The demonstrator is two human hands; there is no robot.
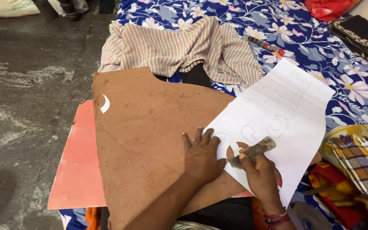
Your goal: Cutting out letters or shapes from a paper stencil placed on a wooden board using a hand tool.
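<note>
A large white paper sheet (286,110) with faint outlined shapes lies on a brown hardboard (145,132), which rests on a pink board (75,170). My left hand (201,155) presses flat on the paper's lower left edge, fingers spread. My right hand (258,172) grips a worn cutting tool (254,151) with its tip on the paper, beside curved cut-out holes where the board shows through. A small white crescent scrap (105,103) lies on the hardboard at the upper left.
A striped cloth (179,44) lies beyond the board on a blue floral sheet (320,47). A small tube (264,44), a red bag (329,7), a dark patterned cloth (360,36) and a plaid cloth (363,162) lie right. Grey concrete floor (26,85) lies left.
</note>
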